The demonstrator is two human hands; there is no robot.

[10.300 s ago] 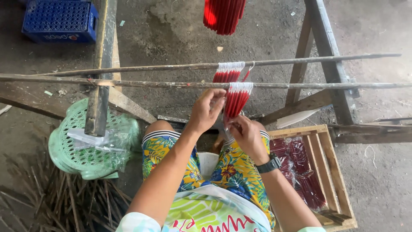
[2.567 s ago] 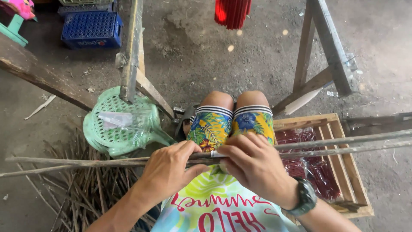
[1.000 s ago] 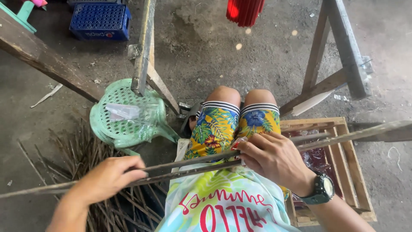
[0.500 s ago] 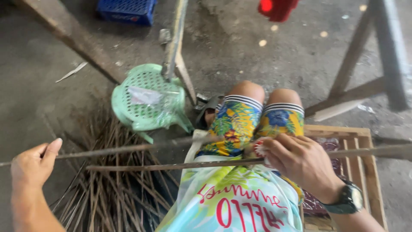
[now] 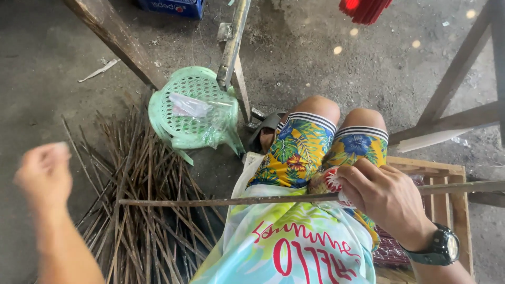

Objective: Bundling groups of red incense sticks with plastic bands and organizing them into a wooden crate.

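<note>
My right hand (image 5: 386,197), with a black watch on its wrist, grips a long thin brown stick (image 5: 226,200) that lies level across my lap. Its fingers also press a small red bundle with a white end (image 5: 332,180) against the stick. My left hand (image 5: 44,173) is out to the far left over the floor, apart from the stick's free end. It is blurred by motion, I see nothing in it, and its fingers do not show clearly. I sit in floral shorts (image 5: 307,150).
A pile of loose sticks (image 5: 137,221) lies on the concrete floor at my left. A green plastic stool (image 5: 192,113) with a clear bag on it stands behind the pile. Wooden frame beams (image 5: 118,42) cross above. A wooden crate (image 5: 447,210) is at my right, and a red bundle (image 5: 365,8) hangs at the top.
Two sticks lay across my lap before; now only one is there, held by my right hand. My left hand has swung out to the left and no longer holds a stick.
</note>
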